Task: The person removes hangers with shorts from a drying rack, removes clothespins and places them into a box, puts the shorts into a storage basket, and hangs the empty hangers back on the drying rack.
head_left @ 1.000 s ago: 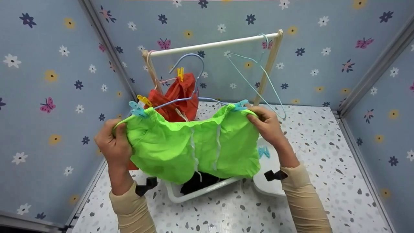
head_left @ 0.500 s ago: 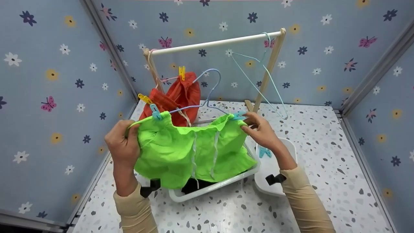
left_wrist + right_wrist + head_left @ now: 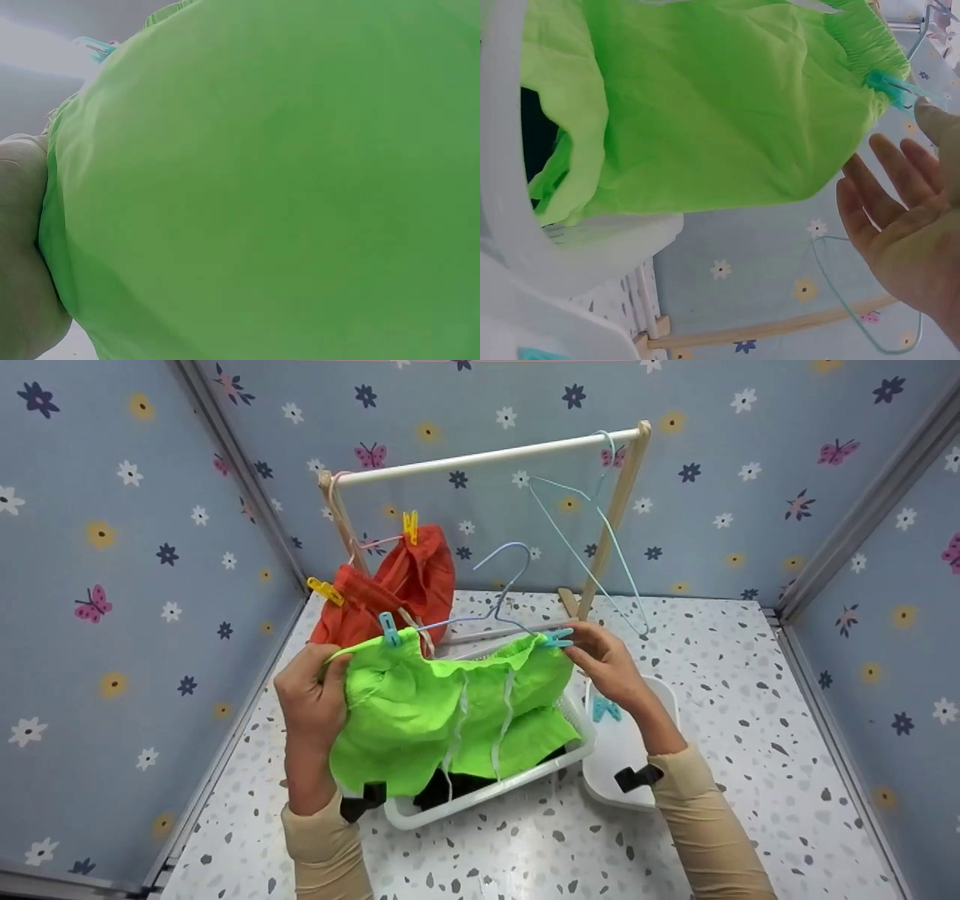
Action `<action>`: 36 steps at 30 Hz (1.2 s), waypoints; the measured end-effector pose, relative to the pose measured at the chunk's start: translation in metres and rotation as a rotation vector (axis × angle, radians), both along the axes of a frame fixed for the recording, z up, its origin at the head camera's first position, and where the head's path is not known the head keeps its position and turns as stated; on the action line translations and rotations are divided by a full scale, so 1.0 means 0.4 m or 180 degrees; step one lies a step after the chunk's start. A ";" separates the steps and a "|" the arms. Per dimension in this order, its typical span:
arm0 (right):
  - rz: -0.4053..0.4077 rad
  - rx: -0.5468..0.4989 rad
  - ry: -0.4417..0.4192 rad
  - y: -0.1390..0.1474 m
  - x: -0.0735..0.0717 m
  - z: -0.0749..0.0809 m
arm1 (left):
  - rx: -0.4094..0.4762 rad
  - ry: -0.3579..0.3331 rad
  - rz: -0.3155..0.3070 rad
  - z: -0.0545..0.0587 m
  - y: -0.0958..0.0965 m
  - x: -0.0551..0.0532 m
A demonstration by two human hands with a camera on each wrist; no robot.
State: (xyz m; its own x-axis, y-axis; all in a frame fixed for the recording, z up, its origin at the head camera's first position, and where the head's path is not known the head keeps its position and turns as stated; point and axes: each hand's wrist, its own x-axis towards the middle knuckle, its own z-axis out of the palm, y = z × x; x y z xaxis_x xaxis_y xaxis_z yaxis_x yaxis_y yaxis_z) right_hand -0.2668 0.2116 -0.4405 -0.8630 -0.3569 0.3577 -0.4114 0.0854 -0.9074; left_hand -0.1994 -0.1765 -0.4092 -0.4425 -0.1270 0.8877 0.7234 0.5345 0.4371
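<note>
Lime-green shorts (image 3: 405, 712) with white drawstrings hang clipped by the waistband to a blue hanger (image 3: 512, 579). One blue clothespin (image 3: 389, 630) sits at the left of the waistband, another blue clothespin (image 3: 556, 638) at the right. My left hand (image 3: 315, 690) grips the left corner of the waistband between thumb and fingers; in the left wrist view the green cloth (image 3: 270, 187) fills nearly everything. At the right clothespin is my right hand (image 3: 611, 660), its thumb (image 3: 934, 120) right at the pin's end and its other fingers loosely spread in the right wrist view.
A white basket (image 3: 480, 795) holding black cloth stands under the shorts. Right of it is a white tray (image 3: 615, 765) with blue clothespins (image 3: 605, 708). Behind, a rack (image 3: 487, 454) carries red-orange clothing (image 3: 420, 574) with yellow clothespins and a bare teal hanger (image 3: 592, 532).
The shorts and hanger have come lower, toward the basket. My left hand has moved right and down, bringing the hands closer together. My right hand has shifted from the cloth edge to the clothespin.
</note>
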 end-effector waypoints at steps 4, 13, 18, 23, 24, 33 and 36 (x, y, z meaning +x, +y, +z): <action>0.0032 -0.0218 0.0038 0.003 -0.010 -0.025 | -0.0005 -0.0067 -0.0047 -0.017 0.008 -0.006; -0.0068 -0.0626 -0.0248 -0.002 -0.041 -0.111 | 0.0095 -0.0215 -0.0195 -0.065 0.024 -0.007; -0.0197 -0.0689 -0.0373 0.001 -0.039 -0.135 | 0.0085 -0.0334 -0.0295 -0.083 0.032 -0.015; -0.0292 -0.0639 -0.0447 0.007 -0.038 -0.157 | 0.0096 -0.0448 -0.0276 -0.107 0.045 -0.018; -0.0312 -0.0659 -0.0459 0.008 -0.038 -0.161 | 0.0077 -0.0468 -0.0277 -0.110 0.049 -0.017; -0.0470 -0.0741 -0.0532 0.026 -0.035 -0.196 | 0.0005 -0.0684 -0.0346 -0.115 0.092 0.010; -0.0498 -0.0807 -0.0547 0.035 -0.030 -0.205 | -0.0015 -0.0767 -0.0370 -0.144 0.088 0.001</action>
State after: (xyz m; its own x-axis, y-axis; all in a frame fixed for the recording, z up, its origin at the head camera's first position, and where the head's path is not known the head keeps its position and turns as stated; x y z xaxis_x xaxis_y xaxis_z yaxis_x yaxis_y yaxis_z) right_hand -0.2789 0.2256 -0.5225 -0.9556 -0.1337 0.2627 -0.2505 -0.1016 -0.9628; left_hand -0.1989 -0.1413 -0.4670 -0.6526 -0.0589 0.7554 0.6555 0.4563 0.6018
